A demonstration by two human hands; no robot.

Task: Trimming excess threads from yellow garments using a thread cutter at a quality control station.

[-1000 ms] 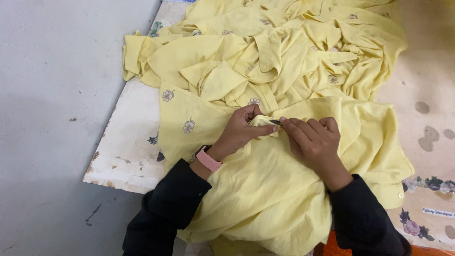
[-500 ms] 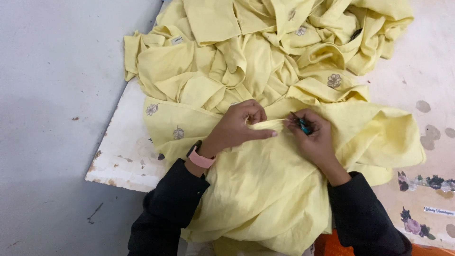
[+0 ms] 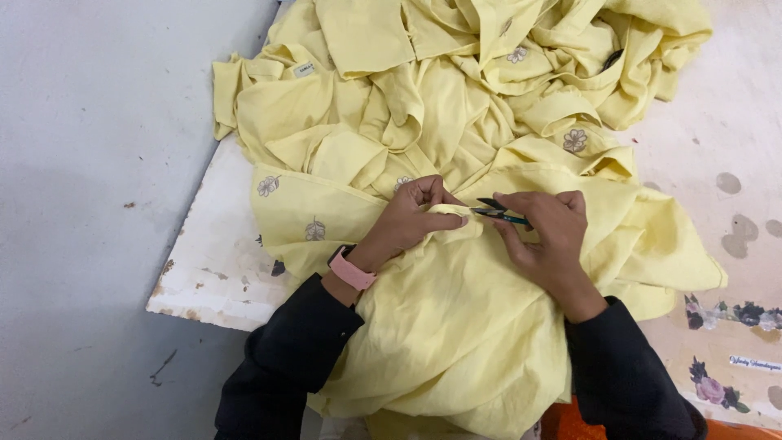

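Observation:
A heap of pale yellow garments [image 3: 456, 106] with small embroidered flowers lies over a white board [image 3: 216, 269], and one garment drapes toward me. My left hand [image 3: 415, 216], with a pink wristband, pinches a fold of that yellow cloth. My right hand [image 3: 550, 236] holds small dark thread snips [image 3: 498, 213], their tips pointing left at the pinched fold. Both arms wear black sleeves.
Grey floor [image 3: 90, 163] stretches to the left of the board. On the right lies a worn beige mat [image 3: 733, 244] with printed flowers. Something orange [image 3: 562, 424] shows at the bottom edge under the cloth.
The view shifted so the heap sits higher. My right hand, first pressed on the cloth, now holds the snips out at the fold pinched by my left hand.

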